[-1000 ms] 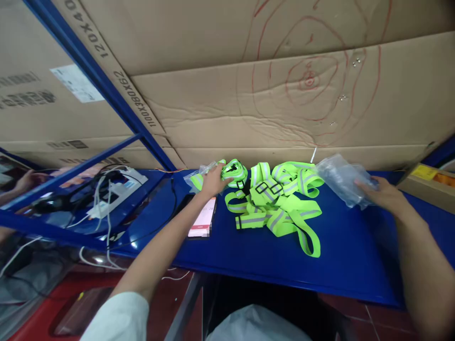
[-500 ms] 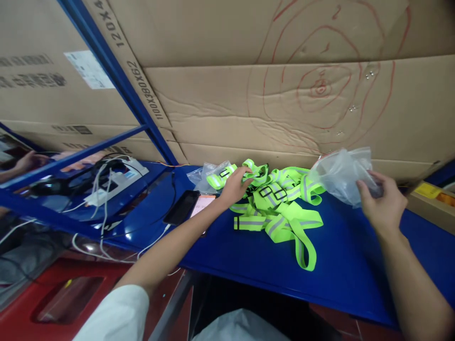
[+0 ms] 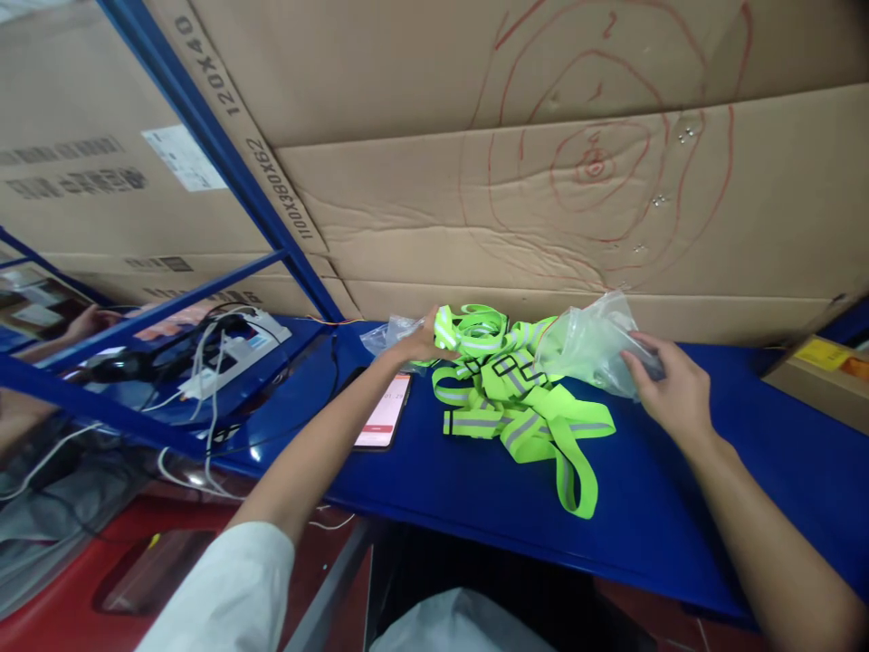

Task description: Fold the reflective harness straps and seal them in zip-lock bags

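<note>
A tangled pile of neon-yellow reflective straps (image 3: pixel 516 426) with grey stripes and black buckles lies on the blue table (image 3: pixel 421 480). At the pile's back left, my left hand (image 3: pixel 419 342) is closed on part of the straps; its fingertips are partly hidden. My right hand (image 3: pixel 675 385) pinches the right side of a clear plastic bag (image 3: pixel 590 344). The bag rests against the right end of the pile, with some yellow showing through it. Another clear bag (image 3: pixel 390 335) lies behind my left hand.
Under my left forearm lies a phone (image 3: pixel 384 412) with a lit screen. A power strip (image 3: pixel 237 358) with white cables is at left, past a blue frame post (image 3: pixel 299 272). Large cardboard (image 3: pixel 407 208) stands behind the table. A small carton (image 3: pixel 821 380) sits at right.
My left hand has shifted left from the top of the straps to their left end. My right hand has brought the plastic bag leftward, against the pile.
</note>
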The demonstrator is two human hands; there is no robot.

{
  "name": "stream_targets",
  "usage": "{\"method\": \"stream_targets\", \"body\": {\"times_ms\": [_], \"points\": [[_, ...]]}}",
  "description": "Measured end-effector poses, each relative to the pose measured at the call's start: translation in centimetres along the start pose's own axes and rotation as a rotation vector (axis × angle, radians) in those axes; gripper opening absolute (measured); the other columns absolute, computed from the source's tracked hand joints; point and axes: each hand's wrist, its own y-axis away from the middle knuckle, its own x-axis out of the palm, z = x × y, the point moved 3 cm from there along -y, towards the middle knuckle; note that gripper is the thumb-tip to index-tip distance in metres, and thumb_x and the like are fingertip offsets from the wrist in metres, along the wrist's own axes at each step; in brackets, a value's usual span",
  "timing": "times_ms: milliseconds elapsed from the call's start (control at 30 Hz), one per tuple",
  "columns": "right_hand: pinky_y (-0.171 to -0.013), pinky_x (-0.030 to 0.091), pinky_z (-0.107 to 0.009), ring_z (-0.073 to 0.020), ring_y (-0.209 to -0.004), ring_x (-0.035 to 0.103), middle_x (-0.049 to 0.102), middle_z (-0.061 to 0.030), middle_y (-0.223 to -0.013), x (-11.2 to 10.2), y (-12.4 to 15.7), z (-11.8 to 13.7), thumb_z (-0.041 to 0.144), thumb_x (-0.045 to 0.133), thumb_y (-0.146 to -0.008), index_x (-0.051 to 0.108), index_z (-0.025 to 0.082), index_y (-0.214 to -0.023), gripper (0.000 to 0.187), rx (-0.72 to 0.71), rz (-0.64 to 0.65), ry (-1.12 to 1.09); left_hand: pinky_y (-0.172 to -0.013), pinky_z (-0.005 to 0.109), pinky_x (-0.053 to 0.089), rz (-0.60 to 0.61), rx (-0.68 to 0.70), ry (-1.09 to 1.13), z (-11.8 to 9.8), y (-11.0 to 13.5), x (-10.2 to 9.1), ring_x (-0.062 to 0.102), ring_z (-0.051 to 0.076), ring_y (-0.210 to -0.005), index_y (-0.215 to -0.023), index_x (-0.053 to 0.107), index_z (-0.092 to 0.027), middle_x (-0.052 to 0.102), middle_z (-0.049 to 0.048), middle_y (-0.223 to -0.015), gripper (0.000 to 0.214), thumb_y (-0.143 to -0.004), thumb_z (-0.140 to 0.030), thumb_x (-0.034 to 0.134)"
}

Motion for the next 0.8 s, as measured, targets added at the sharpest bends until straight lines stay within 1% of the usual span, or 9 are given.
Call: {"method": "stream_targets", "body": {"times_ms": [67,167,233,300,400,500,633,700,800], "points": [[-0.095,0.060,-0.039,-0.0262,-0.110,0.076,0.078,-0.0077,-0.126,0.4,0.2,0.0,0.049,0.058,-0.102,0.072,0.023,-0.128,0.040,0.008,0.041,-0.007,-0.117,0.054,0.046,-0.006,-0.056,-0.005,0.6,-0.6,0.0,0.060,0.040,-0.138,-0.154,0.040,-0.016,0.065,0.0216,-0.140,0.118,-0.056,-0.053,0.096],[-0.094,0.061,-0.039,-0.0271,-0.111,0.076,0.077,-0.0065,-0.127,0.7,0.4,0.0,0.049,0.057,-0.102,0.072,0.024,-0.129,0.039,0.009,0.067,-0.011,-0.115,0.064,0.043,-0.057,-0.116,-0.009,0.3,-1.1,0.0,0.063,0.046,-0.132,-0.150,0.041,-0.019,0.073,0.0203,-0.126,0.115,-0.053,-0.044,0.098],[-0.094,0.061,-0.040,-0.0276,-0.112,0.076,0.077,-0.0070,-0.128,0.7,0.3,-0.1,0.049,0.057,-0.102,0.072,0.025,-0.129,0.039,0.022,0.064,-0.010,-0.115,0.067,0.041,-0.107,-0.121,0.007,-0.6,-1.1,-0.1,0.063,0.047,-0.132,-0.148,0.040,-0.021,0.073,0.0205,-0.125,0.106,-0.060,-0.042,0.095],[-0.096,0.060,-0.041,-0.0286,-0.113,0.076,0.077,-0.0079,-0.128,0.3,0.2,-0.2,0.048,0.058,-0.102,0.071,0.024,-0.130,0.039,0.050,0.042,-0.012,-0.115,0.063,0.043,-0.149,-0.085,0.051,-1.9,-0.9,-0.2,0.063,0.043,-0.132,-0.150,0.035,-0.020,0.070,0.0213,-0.132,0.097,-0.071,-0.039,0.088],[-0.099,0.060,-0.044,-0.0303,-0.115,0.075,0.077,-0.0102,-0.128,-0.5,-0.1,-0.2,0.049,0.061,-0.100,0.070,0.024,-0.132,0.042,0.114,-0.021,-0.025,-0.115,0.050,0.049,-0.140,0.025,0.162,-4.0,-0.5,0.9,0.064,0.033,-0.133,-0.156,0.026,-0.019,0.062,0.0199,-0.147,0.094,-0.080,-0.033,0.080],[-0.100,0.059,-0.047,-0.0305,-0.112,0.075,0.076,-0.0129,-0.126,-0.9,-0.3,-0.4,0.052,0.062,-0.098,0.068,0.023,-0.133,0.046,0.174,-0.064,-0.063,-0.115,0.042,0.051,-0.055,0.112,0.269,-5.5,0.1,3.5,0.064,0.029,-0.135,-0.158,0.027,-0.017,0.059,0.0190,-0.152,0.092,-0.084,-0.039,0.079],[-0.100,0.059,-0.050,-0.0305,-0.111,0.074,0.076,-0.0133,-0.124,-0.6,-0.3,-1.2,0.057,0.066,-0.093,0.069,0.022,-0.129,0.051,0.253,-0.101,-0.148,-0.116,0.042,0.052,0.025,0.172,0.357,-6.5,0.2,6.6,0.063,0.028,-0.136,-0.159,0.035,-0.016,0.060,0.0192,-0.152,0.091,-0.086,-0.052,0.078],[-0.098,0.059,-0.051,-0.0309,-0.108,0.075,0.077,-0.0129,-0.121,-0.3,-0.2,-1.7,0.060,0.067,-0.090,0.069,0.022,-0.128,0.054,0.275,-0.102,-0.177,-0.119,0.045,0.049,0.009,0.189,0.367,-6.6,0.0,6.8,0.060,0.030,-0.139,-0.160,0.036,-0.016,0.058,0.0196,-0.154,0.096,-0.085,-0.056,0.079],[-0.088,0.061,-0.047,-0.0311,-0.101,0.076,0.077,-0.0153,-0.117,-0.2,-0.6,-1.9,0.062,0.072,-0.085,0.066,0.023,-0.132,0.062,0.325,-0.134,-0.249,-0.125,0.052,0.043,-0.026,0.197,0.347,-5.9,0.1,5.6,0.055,0.034,-0.145,-0.161,0.039,-0.019,0.056,0.0189,-0.157,0.097,-0.083,-0.060,0.079]]}}
